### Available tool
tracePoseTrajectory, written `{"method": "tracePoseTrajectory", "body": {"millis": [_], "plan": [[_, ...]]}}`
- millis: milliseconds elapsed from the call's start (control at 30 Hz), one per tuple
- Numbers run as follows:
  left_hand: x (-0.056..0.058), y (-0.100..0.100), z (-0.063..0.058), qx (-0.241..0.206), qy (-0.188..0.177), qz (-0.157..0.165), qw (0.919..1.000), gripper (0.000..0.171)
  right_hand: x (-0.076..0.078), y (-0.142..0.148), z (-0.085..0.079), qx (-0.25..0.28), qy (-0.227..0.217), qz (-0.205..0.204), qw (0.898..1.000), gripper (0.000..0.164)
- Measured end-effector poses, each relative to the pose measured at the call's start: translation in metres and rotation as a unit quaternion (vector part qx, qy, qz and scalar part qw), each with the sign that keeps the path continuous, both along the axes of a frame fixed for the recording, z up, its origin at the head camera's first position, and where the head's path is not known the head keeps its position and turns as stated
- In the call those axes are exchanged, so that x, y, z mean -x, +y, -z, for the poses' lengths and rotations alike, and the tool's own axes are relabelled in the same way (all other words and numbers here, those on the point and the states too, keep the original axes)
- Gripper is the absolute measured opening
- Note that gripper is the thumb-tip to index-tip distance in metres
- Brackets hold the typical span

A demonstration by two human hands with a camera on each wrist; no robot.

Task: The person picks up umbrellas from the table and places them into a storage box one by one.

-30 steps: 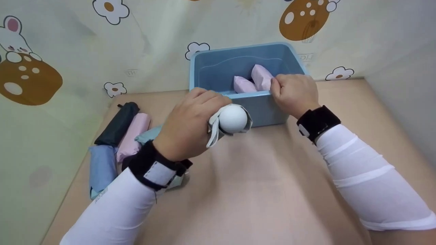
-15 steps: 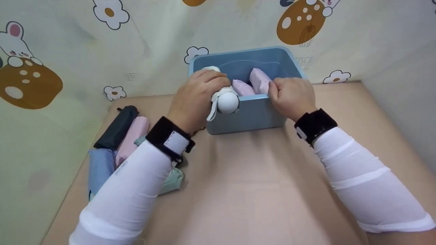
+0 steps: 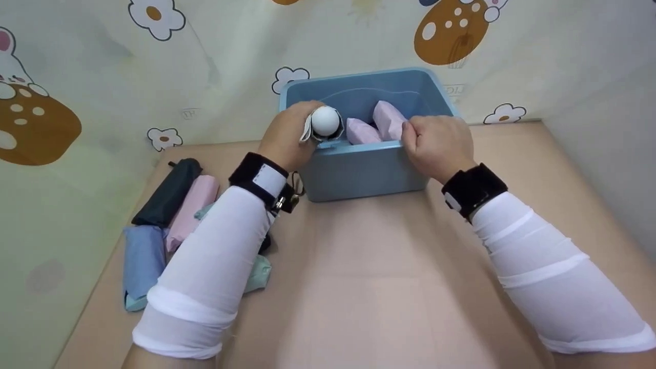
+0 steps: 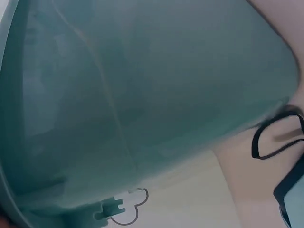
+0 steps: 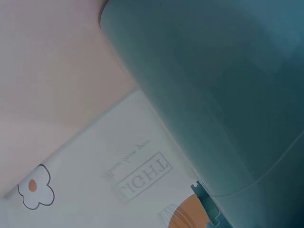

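My left hand (image 3: pixel 289 130) grips a folded umbrella in a pale sleeve, its round white handle end (image 3: pixel 325 121) facing me. The hand is over the near left part of a blue plastic bin (image 3: pixel 366 171), and most of the umbrella is hidden by it. On the bin's near rim, toward the right corner, my right hand (image 3: pixel 442 146) holds on with curled fingers. Two pink wrapped bundles (image 3: pixel 389 120) lie inside the bin. The left wrist view has the bin's wall (image 4: pixel 156 85) close up; the right wrist view also faces the bin's outside (image 5: pixel 213 95).
Left on the table (image 3: pixel 369 282) lie more folded umbrellas: a dark green one (image 3: pixel 169 192), a pink one (image 3: pixel 193 210) and a blue one (image 3: pixel 144 259). A mint one (image 3: pixel 259 274) is partly under my left forearm. A patterned wall cloth (image 3: pixel 225 61) hangs behind the bin.
My left hand has carried the pale umbrella forward and slightly left, from in front of the bin to over its near left rim. The right hand keeps its hold on the rim.
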State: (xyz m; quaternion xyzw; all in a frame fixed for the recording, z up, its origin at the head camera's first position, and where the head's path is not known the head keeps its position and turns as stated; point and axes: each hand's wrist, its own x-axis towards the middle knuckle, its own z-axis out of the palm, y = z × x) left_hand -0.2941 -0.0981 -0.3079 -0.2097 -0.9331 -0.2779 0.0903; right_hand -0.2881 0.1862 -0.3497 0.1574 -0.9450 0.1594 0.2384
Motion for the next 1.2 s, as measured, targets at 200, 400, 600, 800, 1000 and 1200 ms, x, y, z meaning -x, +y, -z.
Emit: {"method": "tracePoseTrajectory", "body": {"millis": [200,400,600,800,1000,1200], "plan": [[0.008,0.004,-0.004,0.044,-0.047,-0.019,0.9977,0.046,0.001,0.000,0.001,-0.001,0.002,0.001,1.000,0.051],[0.011,0.007,-0.007,0.076,-0.091,-0.025,0.9927,0.044,0.001,-0.001,0.001,-0.002,0.002,0.001,1.000,0.052],[0.013,0.008,-0.007,0.099,-0.086,-0.015,0.9912,0.041,0.001,0.000,0.003,-0.003,0.024,-0.005,1.000,0.051],[0.012,0.008,-0.008,0.108,-0.092,-0.020,0.9897,0.044,0.000,0.000,0.001,-0.005,0.027,-0.006,1.000,0.051],[0.011,0.011,-0.009,0.079,-0.132,-0.043,0.9872,0.051,-0.001,0.000,0.001,-0.006,0.024,-0.003,1.000,0.051],[0.011,0.012,-0.008,0.085,-0.144,-0.055,0.9845,0.053,0.000,0.000,0.003,-0.008,0.021,-0.002,1.000,0.051]]}}
